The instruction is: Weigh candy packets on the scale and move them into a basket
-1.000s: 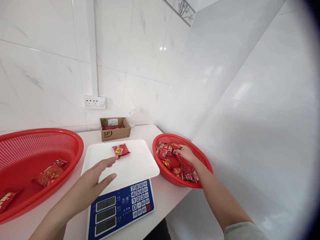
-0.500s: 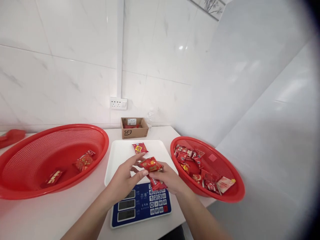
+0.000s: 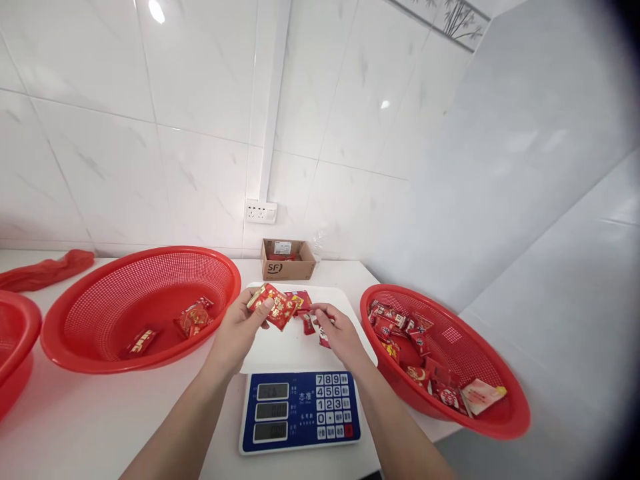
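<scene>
My left hand [image 3: 243, 327] pinches a red snack packet [image 3: 276, 307] with gold print between thumb and fingers, above the white weighing pan [image 3: 285, 350] of a digital scale. My right hand [image 3: 340, 333] is closed on a red-and-white snack packet [image 3: 324, 338], partly hidden under its fingers. Between the hands, another red packet [image 3: 300, 299] with a yellow patch lies towards the back of the pan. A small red packet [image 3: 307, 323] shows just left of my right fingertips. The scale's blue keypad panel [image 3: 300, 415] faces me.
A red basket [image 3: 140, 363] with a few packets stands left; another red basket [image 3: 15, 327] is cut off by the frame edge. The right-hand red basket [image 3: 505, 427] holds several packets. Behind the scale sits a small cardboard box [image 3: 289, 269]. Red mesh [image 3: 55, 270] lies back left.
My hands have moved apart and forward over the pan, each with a packet. Beforehand they were together around several packets. A small packet now shows beside the yellow-patched one. The view has shifted left.
</scene>
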The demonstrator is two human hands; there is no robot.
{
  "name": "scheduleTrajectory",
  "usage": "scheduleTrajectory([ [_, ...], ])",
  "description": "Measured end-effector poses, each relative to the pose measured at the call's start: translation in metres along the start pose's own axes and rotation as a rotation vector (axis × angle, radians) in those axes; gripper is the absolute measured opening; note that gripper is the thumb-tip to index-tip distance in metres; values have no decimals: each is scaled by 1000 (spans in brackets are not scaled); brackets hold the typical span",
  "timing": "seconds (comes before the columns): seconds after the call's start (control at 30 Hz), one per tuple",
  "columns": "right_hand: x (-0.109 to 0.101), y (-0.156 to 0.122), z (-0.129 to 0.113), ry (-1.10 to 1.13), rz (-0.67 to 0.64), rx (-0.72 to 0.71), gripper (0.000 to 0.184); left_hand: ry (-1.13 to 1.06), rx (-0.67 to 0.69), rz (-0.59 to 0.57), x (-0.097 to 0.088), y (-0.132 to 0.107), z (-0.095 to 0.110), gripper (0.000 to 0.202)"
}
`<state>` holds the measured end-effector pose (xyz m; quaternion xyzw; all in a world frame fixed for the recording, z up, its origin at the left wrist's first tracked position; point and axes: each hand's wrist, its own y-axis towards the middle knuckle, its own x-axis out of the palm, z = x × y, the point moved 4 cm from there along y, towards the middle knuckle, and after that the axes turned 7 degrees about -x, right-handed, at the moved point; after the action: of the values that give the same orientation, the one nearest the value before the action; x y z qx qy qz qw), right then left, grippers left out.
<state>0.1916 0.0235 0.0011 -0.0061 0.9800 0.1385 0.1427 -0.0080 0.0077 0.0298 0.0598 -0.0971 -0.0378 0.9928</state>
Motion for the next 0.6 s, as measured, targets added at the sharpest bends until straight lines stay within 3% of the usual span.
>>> scheduleTrajectory([
  [0.23, -13, 7, 17, -64, 148, -12, 39, -91, -44, 19, -2, -1, 0, 41],
  [0.4, -23, 10, 18, -255, 201, -60, 42, -127, -72, 27, -1, -1, 1, 47],
  [0.5, -26, 0, 15, -449, 166, -130, 43, -157, -90, 30, 1, -3, 4, 55],
  [0.6, -23, -14, 17, -588, 42, -134, 42, -147, -91, 33, 1, -3, 7, 61],
])
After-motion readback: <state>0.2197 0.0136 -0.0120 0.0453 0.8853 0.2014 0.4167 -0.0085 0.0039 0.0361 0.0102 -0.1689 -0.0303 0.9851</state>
